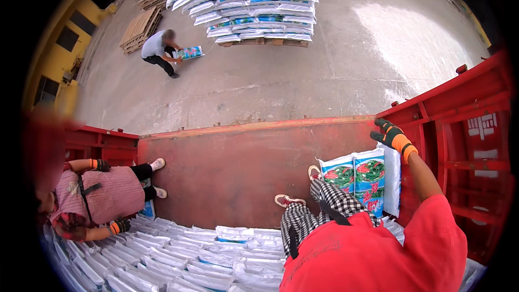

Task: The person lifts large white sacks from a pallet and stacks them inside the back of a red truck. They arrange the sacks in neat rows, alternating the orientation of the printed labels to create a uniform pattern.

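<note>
My right hand [390, 132], in a black glove with an orange cuff, is stretched out past the upright sacks, near the corner of the red side wall [454, 100]. Its fingers look spread, and I see nothing held in them. Below it, a white-and-blue printed sack [370, 176] stands against another like it [339, 174], with a plainer white sack [392, 178] by the wall. My left hand is out of the picture.
Rows of white sacks [178, 254] cover the near bed. A pink-vested co-worker [111, 192] with gloves is at the left. Beyond the bed's far edge [259, 125], another person bends holding a printed sack [189, 53] beside a stacked pallet [265, 41]. Wooden pallets [139, 30] lie behind.
</note>
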Demonstrator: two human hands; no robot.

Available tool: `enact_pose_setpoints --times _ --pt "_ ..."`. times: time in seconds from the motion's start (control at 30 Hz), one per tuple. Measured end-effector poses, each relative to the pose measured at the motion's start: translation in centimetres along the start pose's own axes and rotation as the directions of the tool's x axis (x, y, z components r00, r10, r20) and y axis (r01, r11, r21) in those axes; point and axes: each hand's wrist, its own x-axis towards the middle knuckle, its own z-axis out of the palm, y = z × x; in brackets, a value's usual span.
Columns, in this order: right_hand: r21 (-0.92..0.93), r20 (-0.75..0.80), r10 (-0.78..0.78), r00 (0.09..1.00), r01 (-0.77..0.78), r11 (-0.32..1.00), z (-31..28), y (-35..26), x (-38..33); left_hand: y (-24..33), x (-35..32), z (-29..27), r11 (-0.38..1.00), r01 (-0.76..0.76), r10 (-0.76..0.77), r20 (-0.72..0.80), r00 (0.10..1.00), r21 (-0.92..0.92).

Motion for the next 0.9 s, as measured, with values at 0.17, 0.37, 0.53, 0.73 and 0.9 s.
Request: enact_pose_setpoints --times 0.17,0.37,0.53,0.73,0.9 --pt "0.061 -0.058 -0.063 0.996 0.066 0.996 -0.8 2.4 1.9 5.6 -1.8 -2.3 0.868 0.206 -0.287 0.118 0.951 0.452" --pt "0.374 -0.002 0.019 1.000 -0.017 0.927 4.0 10.8 3.1 4.1 -4.8 -7.7 0.719 0.275 -0.296 -0.077 0.952 0.638" --pt "0.262 0.081 -0.062 0.995 0.039 0.964 9.4 14.1 7.1 4.6 -6.8 -10.9 0.734 0.215 -0.366 0.109 0.924 0.645" --pt "0.238 0.127 -0.274 0.953 0.238 0.941 10.4 2.1 8.1 4.9 -9.5 -11.1 0.741 0.255 -0.438 0.159 0.885 0.621" --pt "0.284 0.127 -0.216 0.968 0.173 0.943 10.8 -1.3 8.9 5.4 -7.1 -9.7 0.799 0.256 -0.380 0.127 0.916 0.544"
